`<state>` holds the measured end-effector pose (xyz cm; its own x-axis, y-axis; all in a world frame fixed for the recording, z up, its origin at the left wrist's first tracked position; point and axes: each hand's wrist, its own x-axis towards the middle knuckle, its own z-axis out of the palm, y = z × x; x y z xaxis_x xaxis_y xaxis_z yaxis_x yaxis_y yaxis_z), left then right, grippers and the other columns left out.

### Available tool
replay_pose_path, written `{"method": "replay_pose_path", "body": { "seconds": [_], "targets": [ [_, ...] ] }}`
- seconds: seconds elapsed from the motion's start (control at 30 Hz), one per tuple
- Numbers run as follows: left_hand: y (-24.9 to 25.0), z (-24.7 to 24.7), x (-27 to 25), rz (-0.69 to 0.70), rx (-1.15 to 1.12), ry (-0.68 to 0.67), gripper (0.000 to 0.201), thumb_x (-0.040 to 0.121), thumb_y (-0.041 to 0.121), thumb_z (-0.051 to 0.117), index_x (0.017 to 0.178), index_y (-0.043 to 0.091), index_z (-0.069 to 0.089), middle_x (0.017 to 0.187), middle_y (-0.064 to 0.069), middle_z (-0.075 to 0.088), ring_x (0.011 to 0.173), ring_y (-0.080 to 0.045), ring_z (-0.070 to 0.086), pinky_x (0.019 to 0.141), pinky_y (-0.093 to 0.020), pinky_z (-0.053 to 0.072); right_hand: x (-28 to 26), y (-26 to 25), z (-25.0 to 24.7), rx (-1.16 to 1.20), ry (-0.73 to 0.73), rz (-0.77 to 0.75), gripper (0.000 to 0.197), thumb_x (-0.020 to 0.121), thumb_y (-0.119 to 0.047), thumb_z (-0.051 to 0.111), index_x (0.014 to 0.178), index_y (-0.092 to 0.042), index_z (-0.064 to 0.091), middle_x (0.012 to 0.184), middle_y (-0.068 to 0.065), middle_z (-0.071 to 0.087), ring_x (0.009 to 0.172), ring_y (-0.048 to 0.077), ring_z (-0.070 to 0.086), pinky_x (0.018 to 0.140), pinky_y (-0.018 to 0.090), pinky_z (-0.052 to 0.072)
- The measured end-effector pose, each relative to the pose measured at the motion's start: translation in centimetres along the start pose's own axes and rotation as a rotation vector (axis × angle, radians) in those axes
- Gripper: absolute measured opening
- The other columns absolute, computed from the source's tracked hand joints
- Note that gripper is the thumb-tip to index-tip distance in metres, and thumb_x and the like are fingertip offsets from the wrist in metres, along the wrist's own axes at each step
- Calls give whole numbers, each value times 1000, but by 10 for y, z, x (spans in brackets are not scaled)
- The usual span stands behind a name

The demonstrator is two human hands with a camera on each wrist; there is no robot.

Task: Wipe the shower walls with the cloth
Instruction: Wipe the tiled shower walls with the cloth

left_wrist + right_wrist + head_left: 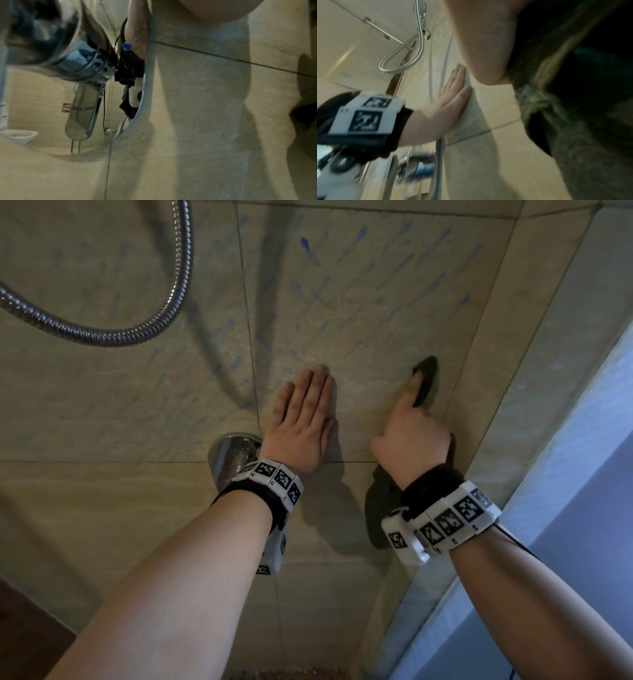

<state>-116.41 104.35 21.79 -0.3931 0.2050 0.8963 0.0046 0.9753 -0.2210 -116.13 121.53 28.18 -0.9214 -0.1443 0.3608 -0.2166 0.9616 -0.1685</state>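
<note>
Tiled wall (376, 302) — cloth (424, 378) pressed flat.

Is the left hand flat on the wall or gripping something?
Flat: the left hand lies with straight fingers against the tiled wall, holding nothing.

Beige tiled shower wall (359, 320) streaked with blue drips (305, 244). A left hand (301, 422) lies flat on it; a dark cloth (426, 378) is pressed against it beside.

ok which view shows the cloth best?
Head view: the cloth shows under the right hand, pressed on the wall. Right wrist shows it close but blurred and dark. Left wrist catches only a dark edge at far right.
</note>
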Motion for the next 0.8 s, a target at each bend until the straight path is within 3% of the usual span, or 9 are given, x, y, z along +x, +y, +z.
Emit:
{"method": "replay_pose_path", "body": {
  "seconds": [0.03,0.17,0.23,0.4,0.57,0.7,0.8],
  "targets": [
    [0,0,0,4,3,1,56,103,32,25,149,6,5,160,-7,-8,146,-18,-10,120,-37,-3,4,-1,-5,26,22,15,98,88,-28,55,147,0,-18,107,17,62,83,28,62,62,32,42],
    [0,0,0,6,-5,4,58,101,31,31,149,5,11,158,-10,13,146,-19,-8,120,-38,1,11,-9,-16,64,75,12,96,89,-28,54,146,1,-18,102,15,64,80,26,62,62,32,45],
    [0,-1,0,5,-1,-5,60,101,31,31,150,5,7,159,-11,7,146,-19,-9,120,-38,0,9,-11,-15,25,70,-40,93,90,-28,53,149,-6,-16,105,16,61,79,26,59,62,32,42],
    [1,-1,0,9,-10,-9,57,102,31,26,150,6,6,155,-12,24,145,-20,-7,119,-38,3,5,1,-19,-60,19,-68,88,91,-28,51,151,-24,-13,104,16,54,68,21,44,58,32,37],
    [0,-1,0,6,-27,-23,58,102,31,28,150,6,7,155,-11,24,146,-20,-6,120,-38,3,19,2,-34,26,87,28,94,87,-24,51,149,-12,-18,94,15,60,59,22,44,53,30,34],
    [1,-3,0,3,-15,-22,56,102,31,27,150,4,14,155,-10,22,146,-20,-7,120,-38,2,19,0,-32,78,74,91,97,87,-27,53,147,-5,-21,96,14,63,66,24,52,59,33,42],
    [2,-2,0,2,-18,-18,57,102,30,27,149,5,9,154,-12,25,145,-20,-7,120,-37,-1,8,-5,-18,53,11,116,101,88,-30,54,144,3,-22,99,14,65,70,24,57,59,32,43]
  ]
}}
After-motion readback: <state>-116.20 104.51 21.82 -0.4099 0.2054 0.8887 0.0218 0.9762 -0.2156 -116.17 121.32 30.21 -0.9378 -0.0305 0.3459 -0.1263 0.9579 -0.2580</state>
